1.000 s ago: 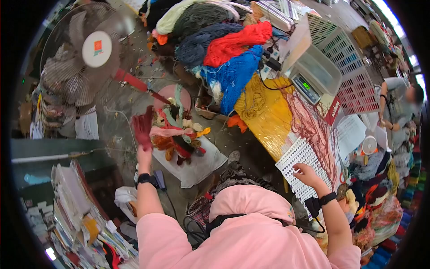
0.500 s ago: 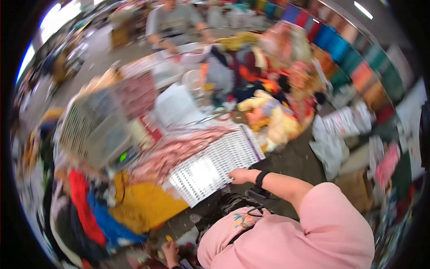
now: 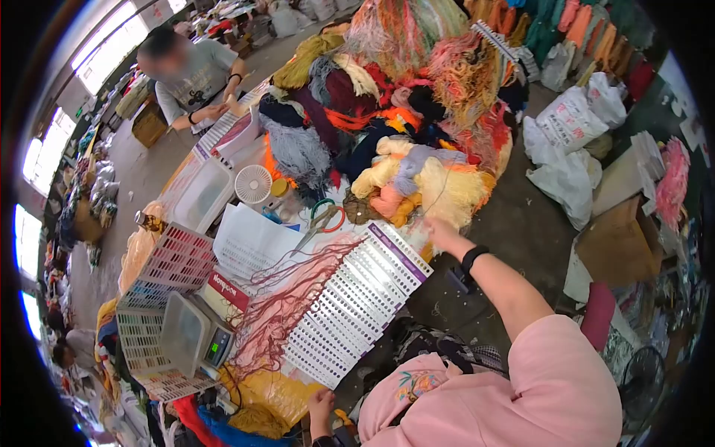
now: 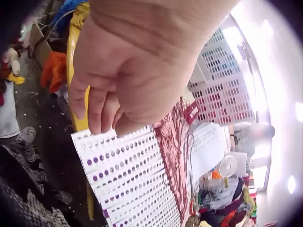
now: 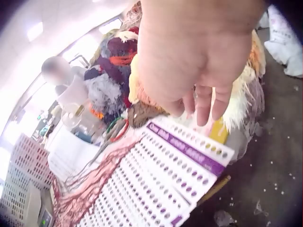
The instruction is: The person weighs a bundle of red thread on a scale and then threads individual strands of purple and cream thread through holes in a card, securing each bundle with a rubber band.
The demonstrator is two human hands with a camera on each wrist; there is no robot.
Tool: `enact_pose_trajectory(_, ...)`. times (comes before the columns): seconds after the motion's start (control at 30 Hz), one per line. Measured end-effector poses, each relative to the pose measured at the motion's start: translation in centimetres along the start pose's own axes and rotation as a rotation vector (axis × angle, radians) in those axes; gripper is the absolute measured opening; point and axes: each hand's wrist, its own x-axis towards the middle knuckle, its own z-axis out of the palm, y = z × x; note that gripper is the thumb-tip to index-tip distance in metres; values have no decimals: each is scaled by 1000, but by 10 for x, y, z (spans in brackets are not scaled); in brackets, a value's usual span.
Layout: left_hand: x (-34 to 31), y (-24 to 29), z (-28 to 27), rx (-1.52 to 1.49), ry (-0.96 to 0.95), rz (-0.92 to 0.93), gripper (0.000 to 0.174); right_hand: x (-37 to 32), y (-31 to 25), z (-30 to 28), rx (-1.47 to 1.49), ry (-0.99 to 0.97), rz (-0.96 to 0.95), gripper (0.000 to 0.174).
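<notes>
Near, the left hand (image 3: 322, 402) hangs open, fingers loosely bent, by the near end of the cards (image 3: 356, 304). Pink threads (image 3: 287, 320) lie along their left. Farther right, the right hand (image 3: 445, 235), open and relaxed, is near their far end and the pale yarn (image 3: 449, 191).

Card strips with dots (image 3: 357, 298): lots, by the near edge of the table (image 3: 279, 387), too close together to count
Thin pink and dark red yarn (image 3: 290, 302): one messy bunch, threads too mixed up to count
Loops for scissor fingers (image 3: 335, 221): two, one red and one green
Scale (image 3: 217, 347): one, near the left end of the table
See-through tubs (image 3: 201, 197): two, one by the far edge, one at the scale
Little white fan (image 3: 253, 184): one
Jar with a yellow lid (image 3: 280, 188): one
Red book (image 3: 227, 292): one
</notes>
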Motion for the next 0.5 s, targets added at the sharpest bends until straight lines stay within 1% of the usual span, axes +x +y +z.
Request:
enact_pose_trajectory(0.03,-1,9,9,63,-32,31,22,23,6,-4,-24,87,-48,21)
enact_pose_trajectory(0.07,-2,16,16,124,-62,60,23,43,4,-14,1,123,-41,21)
enact_pose_trajectory(0.1,-3,22,21,148,-54,99,24,60,-2,-23,28,157,-37,20)
enact_pose_trajectory(0.17,-6,27,28,178,-12,178,26,94,-1,-22,-36,306,-121,20)
enact_pose_trajectory(0.23,-17,33,30,211,35,244,27,127,8,-17,-95,180,-40,22)
enact_pose_trajectory(0.27,-23,33,28,224,66,273,28,132,2,-22,-154,103,-105,26)
enact_pose_trajectory(0.3,-28,30,29,174,111,293,29,145,17,-12,-223,15,-77,27)
enact_pose_trajectory(0.33,-39,36,31,175,140,258,29,149,14,-12,-275,-14,-19,28)
enact_pose_trajectory(0.37,-52,46,33,179,156,223,30,151,9,-14,-340,7,40,25)
enact_pose_trajectory(0.4,-66,59,38,178,177,240,29,150,1,-19,-370,-25,33,22)
enact_pose_trajectory(0.43,-70,57,39,156,183,222,29,150,-7,-23,-486,-56,94,22)
enact_pose_trajectory(0.47,-72,55,41,138,179,209,28,154,-4,-22,-538,-70,74,22)
enact_pose_trajectory(0.5,-73,54,42,126,169,199,28,147,-13,-29,-553,-32,7,20)
